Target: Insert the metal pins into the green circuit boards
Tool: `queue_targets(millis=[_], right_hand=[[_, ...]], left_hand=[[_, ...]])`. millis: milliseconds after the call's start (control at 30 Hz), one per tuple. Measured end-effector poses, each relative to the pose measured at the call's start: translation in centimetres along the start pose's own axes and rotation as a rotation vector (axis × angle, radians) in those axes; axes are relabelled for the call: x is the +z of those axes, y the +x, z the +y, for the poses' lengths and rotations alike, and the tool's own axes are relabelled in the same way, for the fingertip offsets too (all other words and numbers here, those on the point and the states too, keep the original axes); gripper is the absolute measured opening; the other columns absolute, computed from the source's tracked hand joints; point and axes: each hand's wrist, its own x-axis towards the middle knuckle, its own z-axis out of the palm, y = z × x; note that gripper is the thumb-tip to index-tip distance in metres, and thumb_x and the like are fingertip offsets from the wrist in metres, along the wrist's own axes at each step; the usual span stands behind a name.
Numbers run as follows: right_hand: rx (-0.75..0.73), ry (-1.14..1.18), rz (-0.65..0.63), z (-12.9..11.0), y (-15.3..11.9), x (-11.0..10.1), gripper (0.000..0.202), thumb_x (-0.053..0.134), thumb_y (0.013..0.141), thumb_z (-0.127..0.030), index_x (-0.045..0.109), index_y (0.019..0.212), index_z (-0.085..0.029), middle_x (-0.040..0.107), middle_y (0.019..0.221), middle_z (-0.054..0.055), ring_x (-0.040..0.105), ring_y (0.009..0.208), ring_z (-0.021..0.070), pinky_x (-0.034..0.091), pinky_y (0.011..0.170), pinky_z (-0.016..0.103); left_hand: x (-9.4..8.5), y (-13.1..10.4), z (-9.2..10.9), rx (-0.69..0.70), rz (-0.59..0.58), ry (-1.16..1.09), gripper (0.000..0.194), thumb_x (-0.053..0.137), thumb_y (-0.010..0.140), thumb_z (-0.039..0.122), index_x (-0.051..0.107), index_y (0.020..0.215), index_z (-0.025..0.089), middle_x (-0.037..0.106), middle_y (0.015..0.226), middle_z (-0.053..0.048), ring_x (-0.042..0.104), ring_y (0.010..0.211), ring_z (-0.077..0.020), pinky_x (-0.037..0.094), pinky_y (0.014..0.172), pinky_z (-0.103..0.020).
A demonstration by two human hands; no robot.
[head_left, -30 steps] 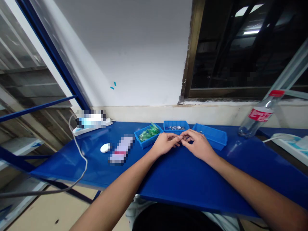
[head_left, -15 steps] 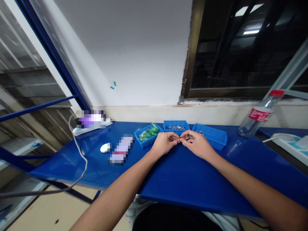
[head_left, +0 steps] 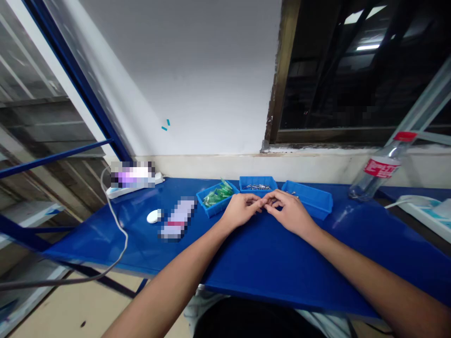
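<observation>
My left hand (head_left: 243,208) and my right hand (head_left: 286,209) meet fingertip to fingertip above the blue table, their fingers pinched together. Whatever small thing they hold is hidden by the fingers. Just left of my left hand is a blue bin (head_left: 212,212) with several green translucent pieces (head_left: 219,193) in it. Behind the hands stands a second blue bin (head_left: 258,179) with small silvery metal parts (head_left: 257,187). A third blue bin (head_left: 315,202) lies beyond my right hand, which partly covers it; a few small parts show at its left end.
A clear bottle with a red cap (head_left: 378,169) stands at the right, near a white power strip (head_left: 428,216). On the left are a blurred-out flat object (head_left: 178,218), a small white round object (head_left: 153,216), another power strip (head_left: 136,187) and a hanging cable (head_left: 121,230).
My fingers have shifted slightly and closed in on each other; a small bright bit seen between the fingertips before is now covered. The bins and other objects have not moved.
</observation>
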Motion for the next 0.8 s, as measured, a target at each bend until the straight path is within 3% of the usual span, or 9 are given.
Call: queue_targets(millis=[133,300,467,800], right_hand=[[0.042,0.043,-0.016,-0.3,0.0,0.0,0.012,0.06,0.092,-0.026,0.071,0.097,-0.023,0.074,0.103,0.006,0.073,0.084,0.0193,0.061,0.077,0.034],[0.175,0.149,-0.02,0.0,0.0,0.2,0.013,0.066,0.09,-0.033,0.07,0.096,-0.022,0.076,0.092,0.005,0.074,0.083,0.0214,0.061,0.077,0.035],[0.215,0.201,-0.015,0.9,0.0,0.6,0.016,0.068,0.086,-0.033,0.068,0.096,-0.02,0.074,0.09,0.006,0.072,0.082,0.0206,0.061,0.073,0.034],[0.063,0.093,-0.004,0.4,0.0,0.6,0.014,0.065,0.086,-0.024,0.067,0.099,-0.022,0.071,0.091,0.005,0.067,0.077,0.0182,0.057,0.067,0.031]], left_hand=[[0.1,0.3,-0.6,-0.021,0.022,-0.047,0.026,0.07,0.091,0.036,0.077,0.104,0.014,0.08,0.094,-0.008,0.077,0.083,-0.0198,0.06,0.077,-0.026],[0.2,0.5,-1.1,0.006,0.059,-0.003,0.012,0.074,0.084,0.019,0.077,0.095,0.015,0.08,0.092,-0.007,0.077,0.087,-0.0193,0.061,0.081,-0.027],[0.4,0.4,-1.1,0.055,0.105,-0.012,0.019,0.07,0.079,0.006,0.071,0.096,0.014,0.079,0.092,-0.007,0.077,0.083,-0.017,0.061,0.08,-0.027],[0.4,0.5,-1.1,0.066,0.119,-0.203,0.019,0.073,0.083,0.012,0.065,0.099,0.014,0.079,0.097,-0.01,0.077,0.091,-0.0186,0.061,0.087,-0.031]])
